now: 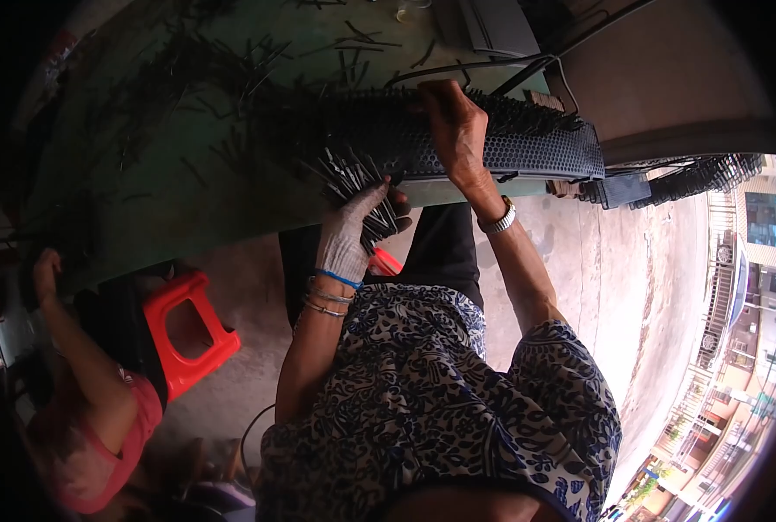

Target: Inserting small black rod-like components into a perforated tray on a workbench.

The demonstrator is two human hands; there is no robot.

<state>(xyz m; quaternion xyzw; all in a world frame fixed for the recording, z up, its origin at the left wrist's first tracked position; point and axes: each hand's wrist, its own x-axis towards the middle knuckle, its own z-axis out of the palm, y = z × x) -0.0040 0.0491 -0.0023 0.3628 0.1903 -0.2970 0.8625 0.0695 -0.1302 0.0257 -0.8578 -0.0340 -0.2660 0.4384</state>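
My left hand (349, 224), in a pale knit glove with dark fingertips, is closed round a bundle of thin black sticks (350, 174) at the table's near edge. They fan out above the thumb and poke out below the fingers. In front of me lies a long black tray (536, 155) pierced by rows of small holes, with many dark pieces standing along its far part. Over this tray is my bare right hand (459, 130), its fingers bent and pinched together. What they pinch, if anything, is too dark and blurred to make out.
Loose black sticks (231, 70) lie scattered and heaped on the green table (179, 204). Dark cables (492, 63) run behind the tray. To the left, another person's arm (87, 357) reaches to the table beside a red plastic stool (179, 365). More dark racks (697, 181) stand at the right.
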